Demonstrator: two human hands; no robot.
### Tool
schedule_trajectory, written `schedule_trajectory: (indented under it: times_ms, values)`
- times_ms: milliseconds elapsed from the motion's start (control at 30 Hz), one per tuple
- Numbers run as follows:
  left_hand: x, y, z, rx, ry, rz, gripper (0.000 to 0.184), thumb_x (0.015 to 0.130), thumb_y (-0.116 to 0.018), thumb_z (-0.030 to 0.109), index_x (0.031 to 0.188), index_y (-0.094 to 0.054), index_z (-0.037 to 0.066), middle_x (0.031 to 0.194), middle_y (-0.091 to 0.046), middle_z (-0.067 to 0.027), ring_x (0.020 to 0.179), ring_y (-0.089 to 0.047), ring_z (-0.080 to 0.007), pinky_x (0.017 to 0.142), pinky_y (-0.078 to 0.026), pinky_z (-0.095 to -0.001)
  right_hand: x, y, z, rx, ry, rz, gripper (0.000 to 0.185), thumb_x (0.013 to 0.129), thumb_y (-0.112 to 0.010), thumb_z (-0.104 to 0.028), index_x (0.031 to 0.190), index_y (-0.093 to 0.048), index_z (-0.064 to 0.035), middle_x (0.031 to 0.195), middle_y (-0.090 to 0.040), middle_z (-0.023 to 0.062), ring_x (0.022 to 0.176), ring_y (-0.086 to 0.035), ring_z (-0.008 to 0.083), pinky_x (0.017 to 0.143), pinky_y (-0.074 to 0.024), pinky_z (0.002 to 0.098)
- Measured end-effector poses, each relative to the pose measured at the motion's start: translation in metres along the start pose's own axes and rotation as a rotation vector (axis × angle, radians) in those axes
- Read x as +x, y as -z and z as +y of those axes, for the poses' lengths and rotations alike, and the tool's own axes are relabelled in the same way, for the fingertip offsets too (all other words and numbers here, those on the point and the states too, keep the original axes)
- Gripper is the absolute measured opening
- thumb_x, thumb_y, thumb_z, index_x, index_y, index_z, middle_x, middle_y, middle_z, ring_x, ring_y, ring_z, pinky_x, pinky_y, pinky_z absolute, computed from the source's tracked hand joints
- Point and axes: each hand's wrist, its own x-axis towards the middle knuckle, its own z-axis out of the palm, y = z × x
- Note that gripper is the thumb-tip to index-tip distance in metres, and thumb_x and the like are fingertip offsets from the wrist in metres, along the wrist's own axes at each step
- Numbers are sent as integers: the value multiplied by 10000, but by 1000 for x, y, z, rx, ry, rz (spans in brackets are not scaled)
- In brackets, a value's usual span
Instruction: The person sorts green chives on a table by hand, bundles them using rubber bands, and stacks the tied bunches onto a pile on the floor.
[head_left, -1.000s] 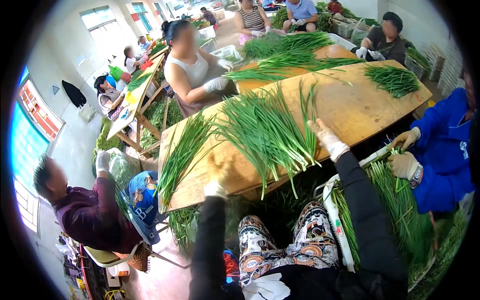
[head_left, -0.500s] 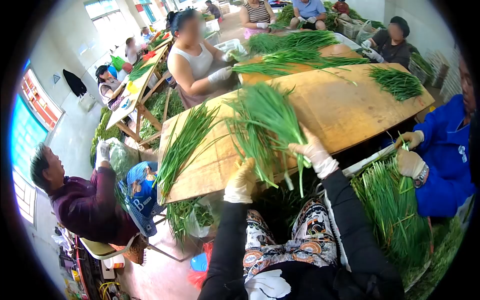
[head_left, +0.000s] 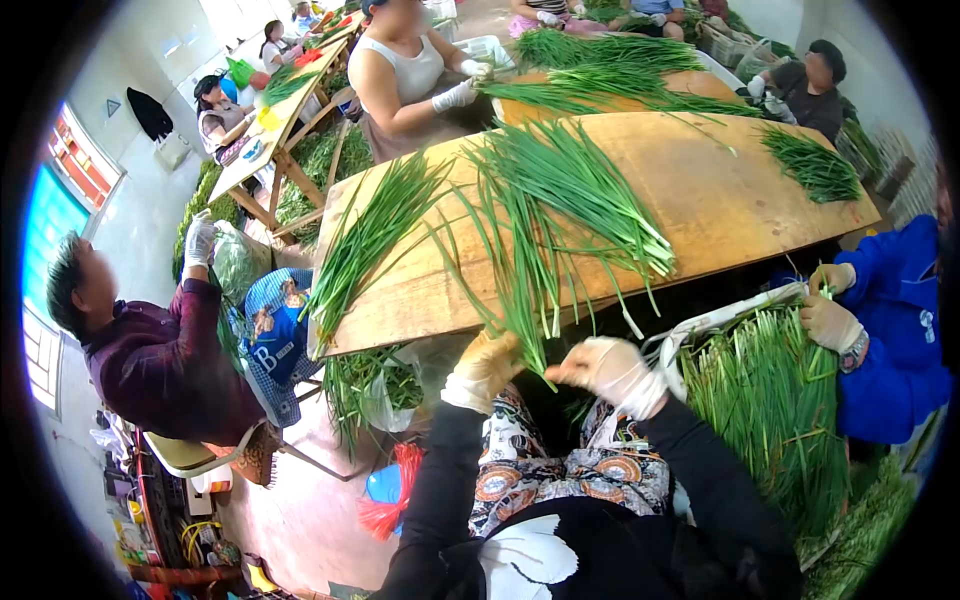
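Observation:
Long green stalks [head_left: 590,190] lie in a thick bunch on the wooden table [head_left: 720,190], pale ends towards me. Looser stalks [head_left: 520,270] hang over the near edge. My gloved left hand [head_left: 485,362] is closed round the lower ends of a few of these. Just right of it, my gloved right hand [head_left: 607,368] has its fingers pinched by the stalk tips; whether anything is between them is too small to tell. Another bunch [head_left: 380,240] rests at the table's left end, and a small one [head_left: 810,165] at the far right.
At the right, a co-worker's gloved hands [head_left: 832,318] are over a container packed with stalks [head_left: 770,400]. A person in dark clothing [head_left: 180,360] sits at the left. Another in a white top [head_left: 400,75] stands across the table. Red strands [head_left: 395,495] lie near the floor.
The bunch that was between my hands now lies on the table. Both hands have moved down to the near edge, where my left hand has taken hold of loose stalks.

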Motion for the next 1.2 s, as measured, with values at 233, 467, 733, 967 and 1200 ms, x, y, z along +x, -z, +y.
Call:
schedule_trajectory:
  times_ms: [233,467,733,967,1200]
  values:
    - [-9,-22,-13,89,93,-122,480,733,-596,-9,1164,-391,-54,980,-565,-123,706,-536,-138,649,-431,-206,4,-60,-14,810,-394,-100,251,867,-473,-182,801,-595,28,705,-619,82,523,-540,109,495,-437,220]
    - [-16,-19,-23,88,17,91,354,766,-609,61,1087,-482,-18,904,-579,-73,710,-543,-150,674,-458,-262,1,-56,-19,1197,-540,-20,294,880,-485,-261,772,-585,-7,660,-628,73,523,-539,76,476,-411,184]
    - [-10,5,-33,42,49,-103,316,762,-616,82,1049,-505,8,912,-582,-53,748,-558,-144,690,-462,-271,-5,-70,-18,356,-283,215,298,815,-562,-320,766,-559,-26,678,-569,103,601,-549,222,554,-437,317]
    - [-7,6,-35,84,14,90,221,804,-569,95,1004,-531,10,932,-593,-49,737,-559,-122,627,-454,-232,0,-64,-22,822,-467,225,175,848,-501,-167,837,-579,-11,704,-556,61,600,-511,125,544,-415,251]
    - [-10,-4,-21,107,-160,298,309,827,-541,116,1121,-489,35,850,-588,5,721,-530,-83,603,-420,-207,-26,-49,-18,1419,-356,-38,265,891,-392,-228,773,-511,-23,711,-578,64,594,-524,107,552,-421,219]
